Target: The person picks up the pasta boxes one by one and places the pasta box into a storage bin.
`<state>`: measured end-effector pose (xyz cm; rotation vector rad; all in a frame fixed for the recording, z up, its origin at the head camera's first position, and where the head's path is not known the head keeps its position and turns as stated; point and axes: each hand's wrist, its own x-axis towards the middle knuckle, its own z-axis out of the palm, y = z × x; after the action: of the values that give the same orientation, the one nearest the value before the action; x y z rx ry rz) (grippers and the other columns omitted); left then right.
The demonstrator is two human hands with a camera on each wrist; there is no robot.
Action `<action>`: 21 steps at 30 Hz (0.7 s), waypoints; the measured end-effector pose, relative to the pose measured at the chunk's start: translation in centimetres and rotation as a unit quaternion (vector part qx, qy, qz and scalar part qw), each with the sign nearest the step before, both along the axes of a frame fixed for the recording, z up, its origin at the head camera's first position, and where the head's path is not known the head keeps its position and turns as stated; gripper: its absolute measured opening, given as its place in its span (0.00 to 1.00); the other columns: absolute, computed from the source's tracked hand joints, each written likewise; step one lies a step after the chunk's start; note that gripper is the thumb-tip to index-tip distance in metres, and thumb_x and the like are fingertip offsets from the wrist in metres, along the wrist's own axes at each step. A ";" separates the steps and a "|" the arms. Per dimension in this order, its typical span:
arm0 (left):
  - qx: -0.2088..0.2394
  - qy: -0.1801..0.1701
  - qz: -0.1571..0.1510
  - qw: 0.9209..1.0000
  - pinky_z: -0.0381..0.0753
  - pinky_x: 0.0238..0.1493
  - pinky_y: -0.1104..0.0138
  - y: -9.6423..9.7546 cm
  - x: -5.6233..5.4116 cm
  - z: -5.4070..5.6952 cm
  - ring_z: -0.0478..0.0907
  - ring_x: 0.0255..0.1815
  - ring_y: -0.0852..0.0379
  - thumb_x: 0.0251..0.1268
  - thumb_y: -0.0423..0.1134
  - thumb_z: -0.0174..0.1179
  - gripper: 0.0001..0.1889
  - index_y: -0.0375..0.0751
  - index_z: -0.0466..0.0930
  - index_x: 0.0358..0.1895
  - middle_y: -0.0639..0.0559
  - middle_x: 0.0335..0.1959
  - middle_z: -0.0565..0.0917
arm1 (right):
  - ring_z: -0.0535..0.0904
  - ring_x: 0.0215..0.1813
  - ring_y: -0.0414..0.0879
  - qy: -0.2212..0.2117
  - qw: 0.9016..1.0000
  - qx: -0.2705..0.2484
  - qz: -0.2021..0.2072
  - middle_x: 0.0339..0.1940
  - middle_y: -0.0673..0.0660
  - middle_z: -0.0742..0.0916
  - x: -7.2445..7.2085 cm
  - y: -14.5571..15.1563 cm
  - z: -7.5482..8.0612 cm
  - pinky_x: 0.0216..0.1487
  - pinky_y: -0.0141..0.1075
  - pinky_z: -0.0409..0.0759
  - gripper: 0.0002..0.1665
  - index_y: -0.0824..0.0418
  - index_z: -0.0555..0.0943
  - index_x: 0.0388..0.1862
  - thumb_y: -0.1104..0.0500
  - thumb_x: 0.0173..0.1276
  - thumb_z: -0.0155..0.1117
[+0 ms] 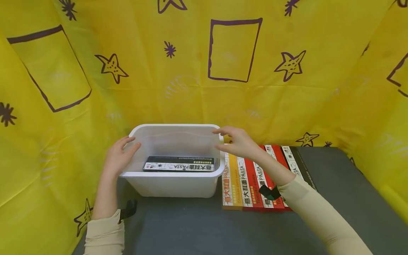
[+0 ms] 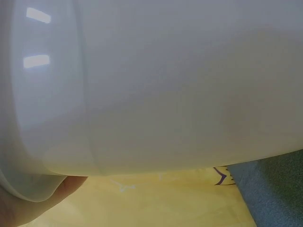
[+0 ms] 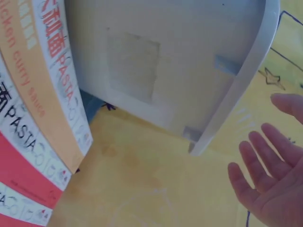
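A white plastic bin [image 1: 178, 185] stands on the dark table, its open top facing up. Inside lies a black-and-white pasta box [image 1: 178, 166] with its print upside down to me. At the bin's left rim is my left hand [image 1: 119, 156], fingers loosely bent and thumb reaching over the edge; in the left wrist view the bin's wall hides most of this hand. My right hand [image 1: 237, 141] hovers at the right rim with thumb and fingers spread. The right wrist view shows this hand [image 3: 272, 175] with nothing in it, apart from the bin's edge.
Right of the bin, several pasta boxes lie side by side: a yellow chicken curry box [image 1: 236, 180], red tomato sauce boxes [image 1: 255, 184] and a black box [image 1: 301, 159]. A yellow patterned cloth [image 1: 191, 99] surrounds the dark table [image 1: 191, 226] at the back and sides.
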<state>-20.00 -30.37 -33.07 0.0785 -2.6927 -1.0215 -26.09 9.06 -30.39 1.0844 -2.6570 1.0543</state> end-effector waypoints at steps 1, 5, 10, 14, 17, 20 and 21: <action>-0.001 -0.001 0.000 1.000 0.54 0.68 0.39 0.0 0.0 0.0 0.55 0.71 0.30 0.73 0.54 0.51 0.32 0.29 0.69 0.66 0.29 0.70 0.63 | 0.78 0.57 0.52 -0.009 1.000 -0.008 -0.009 0.59 0.54 0.83 0.2 0.5 -0.1 0.60 0.50 0.76 0.27 0.57 0.79 0.61 0.56 0.63 0.70; -0.001 -0.003 0.001 1.000 0.53 0.68 0.38 0.0 0.0 0.0 0.55 0.71 0.29 0.73 0.54 0.50 0.32 0.29 0.68 0.67 0.29 0.71 0.62 | 0.78 0.57 0.52 -0.027 0.998 -0.034 -0.037 0.58 0.54 0.83 0.8 2.2 -0.7 0.60 0.52 0.75 0.27 0.57 0.78 0.62 0.57 0.63 0.70; -0.001 -0.006 0.003 1.000 0.52 0.68 0.37 0.0 0.1 0.0 0.55 0.72 0.29 0.73 0.55 0.50 0.33 0.29 0.68 0.67 0.29 0.71 0.62 | 0.79 0.57 0.51 -0.044 0.995 -0.054 -0.066 0.57 0.52 0.83 1.5 4.2 -2.1 0.59 0.51 0.76 0.27 0.55 0.78 0.62 0.57 0.63 0.70; 0.000 -0.009 0.004 1.000 0.52 0.68 0.37 0.0 0.1 -0.1 0.54 0.72 0.29 0.73 0.55 0.50 0.33 0.30 0.68 0.67 0.29 0.71 0.61 | 0.78 0.56 0.51 -0.067 0.992 -0.070 -0.085 0.56 0.52 0.83 2.2 5.6 -3.3 0.61 0.51 0.75 0.26 0.54 0.78 0.62 0.56 0.64 0.70; -0.001 -0.010 0.000 1.000 0.53 0.68 0.36 -0.1 0.1 -0.2 0.54 0.72 0.29 0.73 0.55 0.50 0.33 0.30 0.67 0.68 0.29 0.71 0.61 | 0.78 0.57 0.53 -0.086 0.989 -0.072 -0.099 0.59 0.53 0.82 2.8 6.8 -4.2 0.61 0.53 0.74 0.28 0.54 0.77 0.63 0.55 0.64 0.70; -0.005 -0.009 0.000 1.000 0.53 0.68 0.37 -0.1 0.0 -0.2 0.54 0.72 0.29 0.73 0.56 0.50 0.33 0.30 0.68 0.68 0.29 0.71 0.61 | 0.76 0.60 0.57 -0.107 0.986 -0.069 -0.111 0.62 0.55 0.80 3.2 8.3 -5.2 0.60 0.56 0.73 0.29 0.52 0.76 0.65 0.52 0.65 0.69; -0.006 -0.009 0.001 1.000 0.53 0.68 0.36 -0.1 -0.1 -0.2 0.54 0.72 0.29 0.73 0.56 0.50 0.33 0.31 0.68 0.68 0.30 0.71 0.61 | 0.76 0.60 0.58 -0.112 0.985 -0.067 -0.116 0.62 0.55 0.80 3.3 8.7 -5.6 0.59 0.57 0.73 0.30 0.52 0.75 0.65 0.51 0.65 0.69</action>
<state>-20.07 -30.48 -33.30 0.0877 -2.7141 -1.0088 -22.77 17.80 -35.94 0.6468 -2.7441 1.3509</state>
